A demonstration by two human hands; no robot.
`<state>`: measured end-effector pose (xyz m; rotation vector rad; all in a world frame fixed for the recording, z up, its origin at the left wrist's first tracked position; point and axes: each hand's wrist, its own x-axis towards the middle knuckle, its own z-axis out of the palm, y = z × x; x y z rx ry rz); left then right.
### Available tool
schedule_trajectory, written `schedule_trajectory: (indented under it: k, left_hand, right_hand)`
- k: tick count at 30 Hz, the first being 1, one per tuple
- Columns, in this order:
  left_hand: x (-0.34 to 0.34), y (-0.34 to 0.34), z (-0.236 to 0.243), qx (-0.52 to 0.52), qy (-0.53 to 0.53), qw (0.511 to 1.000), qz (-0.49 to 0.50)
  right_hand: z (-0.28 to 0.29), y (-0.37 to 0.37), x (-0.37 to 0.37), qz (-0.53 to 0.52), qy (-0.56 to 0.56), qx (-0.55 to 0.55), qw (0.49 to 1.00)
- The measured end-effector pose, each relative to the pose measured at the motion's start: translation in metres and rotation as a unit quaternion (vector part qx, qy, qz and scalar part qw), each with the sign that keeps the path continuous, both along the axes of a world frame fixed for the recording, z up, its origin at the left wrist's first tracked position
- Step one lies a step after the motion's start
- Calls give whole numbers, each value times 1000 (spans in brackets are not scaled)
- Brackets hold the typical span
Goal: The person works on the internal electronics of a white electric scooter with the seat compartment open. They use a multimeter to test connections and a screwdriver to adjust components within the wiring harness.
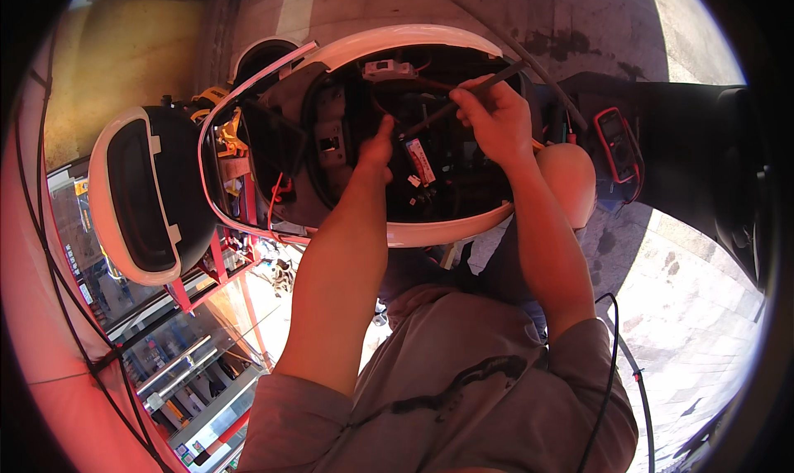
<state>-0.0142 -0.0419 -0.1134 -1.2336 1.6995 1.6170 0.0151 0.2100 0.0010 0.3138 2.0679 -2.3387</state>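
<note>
A: Where's the dark strip (432, 119)?
B: In the open white-rimmed shell (405, 36), slanting from near the middle toward two o'clock. The right hand (500, 126) pinches it partway along, between thumb and fingers.
A: And the left hand (376, 149)?
B: By the strip's lower end, reaching in from seven o'clock. The thumb shows, but the cavity is dark; I can't tell whether those fingers are spread or pressed together.
A: How would you handle it well?
B: Keep the right pinch light but firm, guide the lower end with the left, and go slowly. I'd mind the red-and-white labelled block (420, 160), just off that end toward five o'clock.
A: Further out?
B: A white switch unit (389, 69) near twelve; outside, a red multimeter (614, 145) at three.
</note>
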Motion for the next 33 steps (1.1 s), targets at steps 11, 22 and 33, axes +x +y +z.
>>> schedule_trajectory:
  k: [11,22,33]
  left_hand:
    - [0,0,13,47,15,999,-19]
    - [3,11,30,73,-1,997,-38]
    - [-6,6,18,35,-18,999,13]
  right_hand:
    - [1,4,0,45,6,-64,997]
    - [2,10,12,9,17,-3,1000]
    - [-3,13,19,27,-23,8,999]
